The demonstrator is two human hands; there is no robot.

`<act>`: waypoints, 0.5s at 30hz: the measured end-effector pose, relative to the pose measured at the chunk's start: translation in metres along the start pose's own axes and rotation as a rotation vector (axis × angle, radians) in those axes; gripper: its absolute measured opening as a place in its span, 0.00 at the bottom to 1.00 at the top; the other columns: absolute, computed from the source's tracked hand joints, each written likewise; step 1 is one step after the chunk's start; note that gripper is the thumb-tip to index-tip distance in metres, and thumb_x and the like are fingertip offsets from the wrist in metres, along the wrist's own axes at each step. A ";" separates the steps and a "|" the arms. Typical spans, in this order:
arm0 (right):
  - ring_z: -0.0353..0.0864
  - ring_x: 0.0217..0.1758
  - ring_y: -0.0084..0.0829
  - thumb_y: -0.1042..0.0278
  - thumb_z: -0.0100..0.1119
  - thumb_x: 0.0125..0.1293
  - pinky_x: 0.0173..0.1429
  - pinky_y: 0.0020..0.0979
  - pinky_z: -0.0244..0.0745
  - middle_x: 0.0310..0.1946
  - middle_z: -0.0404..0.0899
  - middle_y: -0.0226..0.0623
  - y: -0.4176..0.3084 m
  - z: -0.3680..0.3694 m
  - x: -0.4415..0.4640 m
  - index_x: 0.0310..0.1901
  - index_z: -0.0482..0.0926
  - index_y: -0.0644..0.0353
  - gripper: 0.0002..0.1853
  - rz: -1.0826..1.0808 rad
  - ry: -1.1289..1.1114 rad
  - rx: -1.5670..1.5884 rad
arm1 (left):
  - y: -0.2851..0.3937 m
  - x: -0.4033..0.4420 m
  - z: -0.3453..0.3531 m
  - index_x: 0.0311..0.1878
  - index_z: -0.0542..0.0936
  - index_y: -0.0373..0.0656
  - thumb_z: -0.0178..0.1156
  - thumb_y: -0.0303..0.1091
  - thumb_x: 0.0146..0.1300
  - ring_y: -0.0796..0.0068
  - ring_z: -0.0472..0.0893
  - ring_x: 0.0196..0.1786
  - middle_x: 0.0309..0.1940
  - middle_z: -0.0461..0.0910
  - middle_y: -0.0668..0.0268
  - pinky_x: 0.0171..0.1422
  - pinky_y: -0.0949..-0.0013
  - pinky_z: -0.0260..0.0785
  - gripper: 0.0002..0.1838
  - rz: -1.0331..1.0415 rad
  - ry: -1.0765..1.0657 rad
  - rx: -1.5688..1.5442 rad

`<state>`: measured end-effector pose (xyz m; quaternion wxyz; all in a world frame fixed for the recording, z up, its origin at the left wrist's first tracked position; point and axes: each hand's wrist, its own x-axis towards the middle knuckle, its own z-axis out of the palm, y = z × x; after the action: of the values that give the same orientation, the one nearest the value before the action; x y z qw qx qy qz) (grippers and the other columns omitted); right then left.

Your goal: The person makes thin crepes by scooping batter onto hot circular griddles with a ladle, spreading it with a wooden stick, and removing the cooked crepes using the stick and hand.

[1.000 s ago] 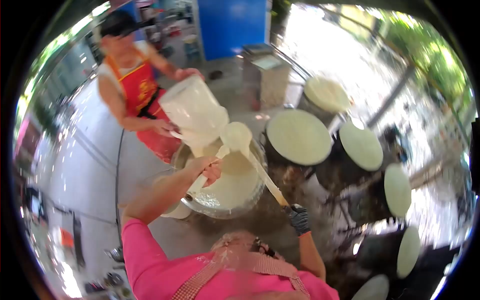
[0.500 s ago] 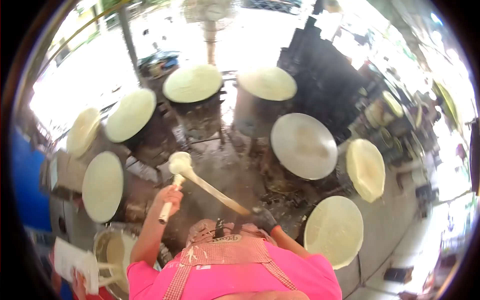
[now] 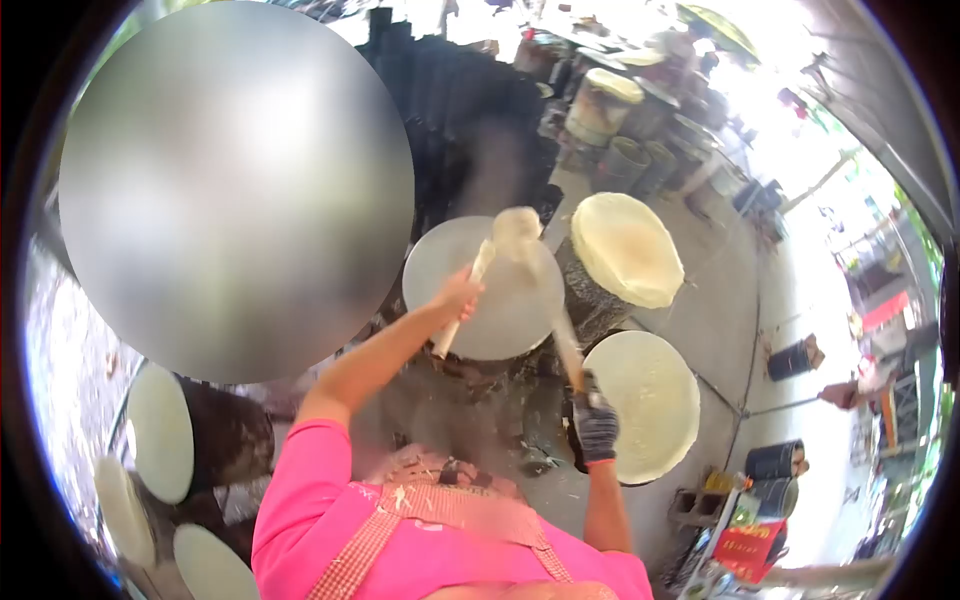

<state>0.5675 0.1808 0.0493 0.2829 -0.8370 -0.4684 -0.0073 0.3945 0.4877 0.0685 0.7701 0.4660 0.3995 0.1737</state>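
Observation:
Bare and closed, my left hand (image 3: 461, 297) grips a short pale stick (image 3: 480, 262) above a round grey pan (image 3: 430, 265). My right hand (image 3: 596, 422), in a dark grey glove, is wrapped round the long wooden handle of a ladle (image 3: 517, 228). The batter-coated ladle head is over the pan's upper right part, near the stick's top end; whether they touch is unclear. A round pan covered with pale batter (image 3: 650, 405) lies just right of my gloved hand. Above it, a pale round sheet (image 3: 628, 248) rests on a dark drum.
Several pale-topped round pans (image 3: 160, 435) stand at the lower left. Dark stacked blocks (image 3: 465, 120) rise behind the grey pan. Drums and buckets (image 3: 600, 110) stand at the upper right, and a red item (image 3: 745, 548) lies lower right. A large blurred circle covers the upper left.
The view has swung right, away from the batter tub and the co-worker. Both hands have carried the ladle and the stick over to the grey pan, keeping hold of them.

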 end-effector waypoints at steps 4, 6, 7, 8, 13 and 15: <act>0.77 0.32 0.43 0.57 0.54 0.56 0.38 0.35 0.71 0.29 0.78 0.44 -0.017 0.085 0.029 0.43 0.78 0.53 0.16 0.186 -0.195 -0.335 | -0.062 0.118 -0.021 0.66 0.51 0.61 0.47 0.29 0.56 0.67 0.70 0.16 0.22 0.70 0.60 0.18 0.64 0.64 0.34 0.130 0.110 0.414; 0.76 0.25 0.38 0.59 0.53 0.56 0.32 0.33 0.71 0.24 0.78 0.40 -0.011 0.072 0.032 0.46 0.77 0.53 0.16 0.303 -0.177 -0.101 | -0.060 0.108 -0.042 0.65 0.54 0.59 0.46 0.28 0.54 0.54 0.75 0.26 0.27 0.74 0.52 0.29 0.56 0.67 0.33 0.461 0.322 0.847; 0.75 0.22 0.35 0.59 0.53 0.56 0.29 0.32 0.70 0.22 0.78 0.38 -0.007 0.065 0.037 0.47 0.77 0.52 0.17 0.343 -0.169 0.019 | -0.052 0.100 -0.049 0.64 0.55 0.57 0.45 0.27 0.53 0.48 0.77 0.32 0.29 0.76 0.48 0.35 0.52 0.69 0.33 0.633 0.450 1.053; 0.72 0.17 0.28 0.57 0.53 0.56 0.25 0.27 0.69 0.11 0.70 0.29 0.001 0.067 0.033 0.46 0.77 0.53 0.18 0.436 -0.123 0.321 | -0.045 0.093 -0.054 0.64 0.55 0.58 0.45 0.27 0.53 0.47 0.77 0.33 0.30 0.76 0.48 0.37 0.52 0.69 0.33 0.594 0.440 1.106; 0.73 0.23 0.38 0.55 0.47 0.58 0.29 0.36 0.69 0.17 0.74 0.38 0.016 0.164 0.068 0.26 0.77 0.55 0.14 0.358 -0.139 0.052 | -0.007 0.079 -0.041 0.65 0.53 0.58 0.45 0.24 0.52 0.48 0.76 0.38 0.36 0.76 0.49 0.44 0.53 0.67 0.35 0.444 0.403 1.139; 0.75 0.27 0.46 0.51 0.46 0.59 0.33 0.43 0.68 0.21 0.76 0.46 -0.002 0.157 0.071 0.25 0.77 0.57 0.18 0.212 -0.061 -0.271 | 0.023 0.077 -0.036 0.65 0.53 0.58 0.45 0.23 0.51 0.49 0.76 0.41 0.43 0.75 0.52 0.46 0.56 0.67 0.36 0.533 0.439 0.930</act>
<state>0.5657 0.3121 -0.0616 0.1524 -0.9120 -0.3806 -0.0151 0.4170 0.5695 0.0447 0.3134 0.7930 0.4530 0.2602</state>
